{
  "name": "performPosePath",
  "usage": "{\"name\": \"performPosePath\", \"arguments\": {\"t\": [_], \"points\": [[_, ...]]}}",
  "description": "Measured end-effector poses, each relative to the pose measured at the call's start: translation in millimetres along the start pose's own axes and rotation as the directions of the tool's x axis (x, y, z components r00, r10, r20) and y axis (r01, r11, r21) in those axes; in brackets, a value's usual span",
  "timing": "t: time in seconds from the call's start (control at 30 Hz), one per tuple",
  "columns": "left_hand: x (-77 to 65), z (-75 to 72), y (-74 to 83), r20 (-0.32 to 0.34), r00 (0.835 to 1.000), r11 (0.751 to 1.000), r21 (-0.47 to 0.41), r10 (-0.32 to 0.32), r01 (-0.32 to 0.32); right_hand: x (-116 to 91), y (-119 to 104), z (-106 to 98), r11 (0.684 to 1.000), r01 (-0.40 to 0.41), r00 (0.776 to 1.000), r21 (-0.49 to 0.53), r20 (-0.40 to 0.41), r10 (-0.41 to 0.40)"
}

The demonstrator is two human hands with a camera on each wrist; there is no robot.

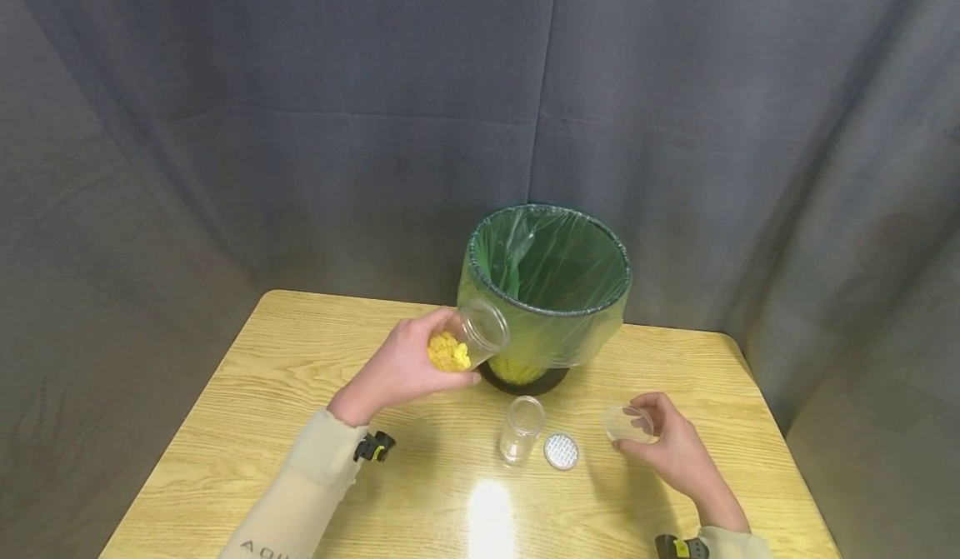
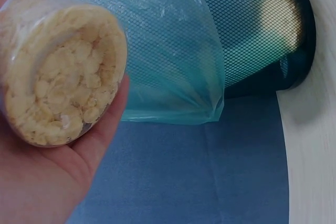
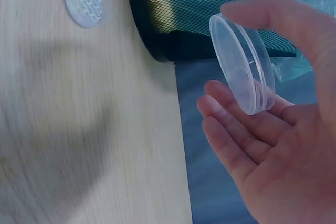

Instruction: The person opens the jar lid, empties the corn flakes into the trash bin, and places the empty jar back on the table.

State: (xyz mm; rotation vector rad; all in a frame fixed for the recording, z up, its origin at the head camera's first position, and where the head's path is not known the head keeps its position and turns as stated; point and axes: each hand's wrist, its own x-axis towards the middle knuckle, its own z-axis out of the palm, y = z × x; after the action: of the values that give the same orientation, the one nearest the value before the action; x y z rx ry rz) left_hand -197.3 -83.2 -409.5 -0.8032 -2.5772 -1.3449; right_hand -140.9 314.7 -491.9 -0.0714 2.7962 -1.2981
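Note:
A clear jar (image 1: 486, 326) with yellow flaky pieces (image 1: 448, 351) at its bottom is gripped by my left hand (image 1: 405, 363). It is tilted, its mouth towards the right, beside the lined bin's near left side. The left wrist view shows the jar's base (image 2: 71, 77) packed with pale yellow pieces. My right hand (image 1: 675, 451) pinches a clear, shallow plastic lid (image 1: 628, 424) above the table at the right. In the right wrist view the lid (image 3: 244, 66) stands on edge between thumb and fingers.
A mesh bin (image 1: 517, 371) with a green translucent liner (image 1: 555, 338) stands at the table's back edge. Before it are a second clear jar (image 1: 521, 434) and a round, patterned white disc (image 1: 561, 451). Grey curtains (image 1: 375, 126) hang behind the wooden table (image 1: 247, 401).

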Motion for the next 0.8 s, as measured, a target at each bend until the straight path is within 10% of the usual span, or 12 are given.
{"name": "performPosePath", "arguments": {"t": [0.8], "points": [[19.1, -10.2, -4.3, -0.022, 0.999, 0.999, 0.016, -0.033, 0.034, 0, 29, 19, 0.999, -0.048, 0.998, 0.001, -0.032, 0.048]]}}
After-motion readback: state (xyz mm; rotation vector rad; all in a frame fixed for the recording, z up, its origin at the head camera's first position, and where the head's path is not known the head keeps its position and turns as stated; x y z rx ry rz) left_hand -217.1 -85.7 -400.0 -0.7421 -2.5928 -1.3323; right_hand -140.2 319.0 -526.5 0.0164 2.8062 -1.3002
